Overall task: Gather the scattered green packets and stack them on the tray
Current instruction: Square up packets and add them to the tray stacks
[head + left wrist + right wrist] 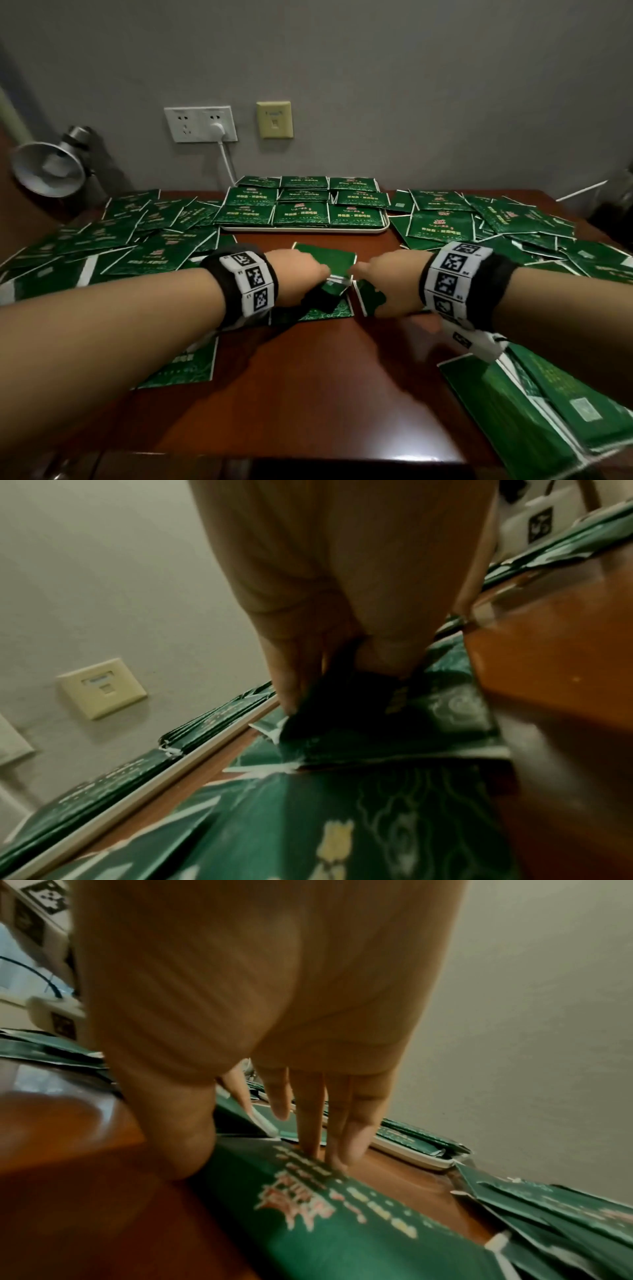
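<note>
On the brown table [301,383] my two hands meet in the middle, just short of the white tray [305,230]. The tray holds green packets [301,205] laid in rows of three. My left hand [327,274] pinches a green packet [342,704] between thumb and fingers, with another packet [342,818] lying under it. My right hand [354,272] lies with straight fingers [313,1139] on a second green packet [325,1218], its thumb at the packet's near edge. One more packet [325,257] lies just beyond both hands.
Heaps of loose green packets cover the table's left side [137,233] and right side [479,219]. More lie near the front right [548,411] and under my left forearm [185,363]. A metal lamp [48,168] stands far left; a plugged wall socket [200,123] is behind the tray.
</note>
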`<state>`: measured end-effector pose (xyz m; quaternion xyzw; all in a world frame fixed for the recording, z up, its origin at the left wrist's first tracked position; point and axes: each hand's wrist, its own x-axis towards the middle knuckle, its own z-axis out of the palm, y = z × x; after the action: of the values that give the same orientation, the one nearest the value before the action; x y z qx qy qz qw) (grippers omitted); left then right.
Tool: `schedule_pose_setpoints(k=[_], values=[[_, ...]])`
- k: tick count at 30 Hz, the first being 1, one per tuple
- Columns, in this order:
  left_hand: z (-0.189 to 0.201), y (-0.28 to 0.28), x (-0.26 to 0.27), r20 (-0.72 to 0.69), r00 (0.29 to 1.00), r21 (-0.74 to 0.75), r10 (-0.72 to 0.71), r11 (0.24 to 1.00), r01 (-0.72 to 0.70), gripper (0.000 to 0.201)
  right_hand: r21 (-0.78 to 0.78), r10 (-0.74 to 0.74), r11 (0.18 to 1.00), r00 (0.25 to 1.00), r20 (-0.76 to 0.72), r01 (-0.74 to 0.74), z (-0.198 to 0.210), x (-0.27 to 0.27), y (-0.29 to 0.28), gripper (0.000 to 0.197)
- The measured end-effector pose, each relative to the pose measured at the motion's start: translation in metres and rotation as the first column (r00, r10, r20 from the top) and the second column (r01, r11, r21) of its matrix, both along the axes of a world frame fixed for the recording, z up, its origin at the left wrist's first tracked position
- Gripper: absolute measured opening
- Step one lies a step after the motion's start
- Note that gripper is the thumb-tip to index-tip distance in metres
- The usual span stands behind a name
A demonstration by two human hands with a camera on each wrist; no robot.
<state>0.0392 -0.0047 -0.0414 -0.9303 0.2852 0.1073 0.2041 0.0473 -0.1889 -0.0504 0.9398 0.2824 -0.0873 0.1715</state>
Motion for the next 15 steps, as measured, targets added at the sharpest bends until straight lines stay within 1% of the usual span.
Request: schedule_pose_setpoints(k=[2,4,5,7,9,11,12,14,15], values=[[0.008,0.001,-0.001,0.037,0.998,-0.120,0.045,0.992,-0.040,0.035,0.010,-0.032,0.999,0.999,-0.005,0.032,-0.002,0.000,0.002,0.069],[0.013,0.003,0.000,0.021,0.992,-0.252,0.124,0.961,-0.115,0.034,-0.005,-0.130,0.992,0.991,-0.043,0.130,-0.003,0.001,0.003,0.076],[0.014,0.005,0.002,0.000,0.987,-0.290,0.163,0.944,-0.156,0.034,-0.016,-0.190,0.982,0.980,-0.058,0.189,-0.003,0.002,0.004,0.077],[0.011,0.009,0.004,-0.016,0.971,-0.284,0.238,0.930,-0.233,0.038,-0.011,-0.306,0.952,0.950,-0.057,0.305,-0.002,0.000,0.008,0.077],[0.004,0.013,0.004,0.034,0.958,-0.267,0.286,0.926,-0.267,0.039,-0.008,-0.383,0.924,0.923,-0.030,0.383,0.002,0.000,0.009,0.074],[-0.004,0.015,0.003,0.082,0.956,-0.273,0.282,0.929,-0.251,0.034,-0.017,-0.402,0.915,0.915,0.027,0.402,0.007,0.000,0.005,0.068],[-0.006,0.015,0.002,0.082,0.961,-0.269,0.264,0.934,-0.234,0.033,-0.024,-0.389,0.920,0.920,0.051,0.390,0.010,0.000,0.002,0.064],[-0.010,0.012,-0.001,0.036,0.970,-0.252,0.242,0.941,-0.226,0.036,-0.041,-0.312,0.948,0.948,0.064,0.315,0.013,0.001,-0.005,0.057],[-0.011,0.009,-0.004,0.017,0.972,-0.241,0.233,0.945,-0.223,0.041,-0.048,-0.257,0.965,0.965,0.045,0.259,0.012,0.002,-0.009,0.057]])
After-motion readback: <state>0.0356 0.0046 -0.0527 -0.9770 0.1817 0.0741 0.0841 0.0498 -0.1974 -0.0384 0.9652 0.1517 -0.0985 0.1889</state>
